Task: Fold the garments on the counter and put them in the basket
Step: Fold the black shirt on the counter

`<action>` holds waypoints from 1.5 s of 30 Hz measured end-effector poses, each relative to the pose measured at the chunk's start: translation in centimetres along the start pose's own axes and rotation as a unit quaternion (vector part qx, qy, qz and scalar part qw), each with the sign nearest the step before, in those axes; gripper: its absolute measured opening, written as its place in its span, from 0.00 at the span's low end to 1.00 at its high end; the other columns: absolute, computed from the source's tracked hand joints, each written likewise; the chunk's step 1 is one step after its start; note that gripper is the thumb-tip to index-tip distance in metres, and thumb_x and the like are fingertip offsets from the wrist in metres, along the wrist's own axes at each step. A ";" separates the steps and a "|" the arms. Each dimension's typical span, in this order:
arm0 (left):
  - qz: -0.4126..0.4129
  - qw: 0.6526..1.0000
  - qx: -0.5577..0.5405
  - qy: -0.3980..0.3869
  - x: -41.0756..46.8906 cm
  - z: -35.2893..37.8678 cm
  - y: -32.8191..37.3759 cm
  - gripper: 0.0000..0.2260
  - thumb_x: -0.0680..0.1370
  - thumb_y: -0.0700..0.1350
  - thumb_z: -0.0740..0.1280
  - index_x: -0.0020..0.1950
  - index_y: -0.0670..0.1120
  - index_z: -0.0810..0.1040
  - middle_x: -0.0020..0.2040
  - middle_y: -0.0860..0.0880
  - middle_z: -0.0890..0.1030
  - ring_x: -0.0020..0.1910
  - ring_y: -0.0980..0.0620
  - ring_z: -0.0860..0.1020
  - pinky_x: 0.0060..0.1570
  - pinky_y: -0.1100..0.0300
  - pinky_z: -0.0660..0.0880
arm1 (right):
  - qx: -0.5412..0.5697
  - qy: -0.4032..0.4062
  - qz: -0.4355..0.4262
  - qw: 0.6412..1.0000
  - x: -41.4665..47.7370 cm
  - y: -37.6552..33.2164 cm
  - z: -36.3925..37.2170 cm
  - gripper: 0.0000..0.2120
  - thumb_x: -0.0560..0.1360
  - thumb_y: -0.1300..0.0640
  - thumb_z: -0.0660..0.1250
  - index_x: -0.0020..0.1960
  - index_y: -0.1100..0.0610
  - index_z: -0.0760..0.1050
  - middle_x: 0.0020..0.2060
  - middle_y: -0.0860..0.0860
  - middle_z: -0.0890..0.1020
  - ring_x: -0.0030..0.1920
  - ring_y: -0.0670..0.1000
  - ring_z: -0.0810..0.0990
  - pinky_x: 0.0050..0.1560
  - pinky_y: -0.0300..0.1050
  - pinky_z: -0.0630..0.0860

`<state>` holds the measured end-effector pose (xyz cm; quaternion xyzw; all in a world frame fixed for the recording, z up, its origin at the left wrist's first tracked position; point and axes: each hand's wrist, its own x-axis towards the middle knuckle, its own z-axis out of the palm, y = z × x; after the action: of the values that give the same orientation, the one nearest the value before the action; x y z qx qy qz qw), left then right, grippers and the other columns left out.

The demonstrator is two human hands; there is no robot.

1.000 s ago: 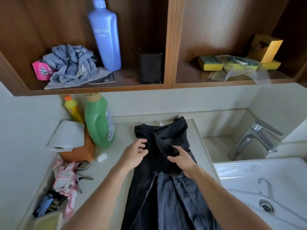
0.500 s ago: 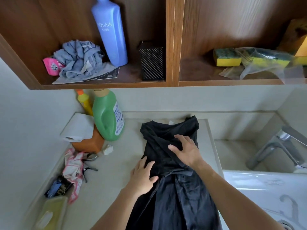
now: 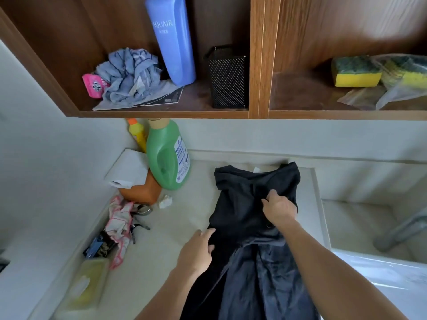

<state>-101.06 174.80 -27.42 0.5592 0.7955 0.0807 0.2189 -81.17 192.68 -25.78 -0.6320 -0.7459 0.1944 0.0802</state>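
A black garment [image 3: 240,204] lies lengthwise on the pale counter [image 3: 161,239], its far end near the back wall and its near end running off the bottom of the view. My left hand [image 3: 198,252] rests on the garment's left edge, fingers curled onto the cloth. My right hand [image 3: 278,207] lies flat on the right side of the garment's upper part, fingers spread and pressing down. No basket is in view.
A green detergent bottle [image 3: 168,155], a yellow bottle [image 3: 137,133], an orange box [image 3: 142,192] and a paper roll [image 3: 129,168] stand at the back left. A pink-edged rag [image 3: 120,225] and scissors lie left. A sink [image 3: 381,273] with a tap [image 3: 402,229] is right. Wooden shelves hang overhead.
My left hand slid back along the garment's left edge toward me. My right hand moved up onto the upper right of the cloth. The view shifted left.
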 end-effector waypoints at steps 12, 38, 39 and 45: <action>0.055 0.983 0.130 0.121 -2.3 4.3 0.6 0.24 0.80 0.58 0.57 0.74 0.51 0.69 0.74 0.45 0.71 0.70 0.45 0.72 0.61 0.48 0.75 | -0.070 0.001 -0.241 0.968 -6.9 -2.7 6.6 0.28 0.83 0.41 0.41 0.79 0.50 0.58 0.79 0.53 0.57 0.79 0.55 0.55 0.78 0.55 0.48; -0.117 0.990 -0.024 0.072 -5.4 -1.6 -7.9 0.26 0.78 0.54 0.67 0.73 0.55 0.62 0.62 0.53 0.71 0.56 0.51 0.77 0.56 0.56 0.75 | -0.067 -0.078 -0.181 0.978 4.8 -5.3 5.7 0.32 0.82 0.37 0.50 0.80 0.52 0.52 0.80 0.54 0.49 0.80 0.54 0.44 0.79 0.58 0.44; -0.125 0.989 -0.030 0.068 -5.7 -1.8 -8.5 0.23 0.78 0.54 0.67 0.72 0.55 0.64 0.62 0.53 0.72 0.58 0.51 0.76 0.58 0.55 0.74 | -0.027 -0.021 -0.237 0.971 3.8 -5.4 5.3 0.28 0.81 0.40 0.54 0.76 0.54 0.63 0.77 0.56 0.61 0.78 0.56 0.57 0.77 0.61 0.56; -0.139 0.988 -0.023 0.056 -6.1 -2.1 -9.4 0.19 0.79 0.54 0.65 0.68 0.53 0.68 0.58 0.51 0.79 0.55 0.49 0.78 0.54 0.54 0.74 | 0.059 0.016 -0.461 0.885 -9.0 -5.2 8.1 0.13 0.82 0.49 0.58 0.55 0.53 0.79 0.50 0.47 0.81 0.51 0.50 0.77 0.53 0.51 0.78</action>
<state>-108.31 166.02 -27.47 0.4328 0.8743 0.0995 0.1958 -87.16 181.72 -29.99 -0.2135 -0.9390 0.1690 0.2098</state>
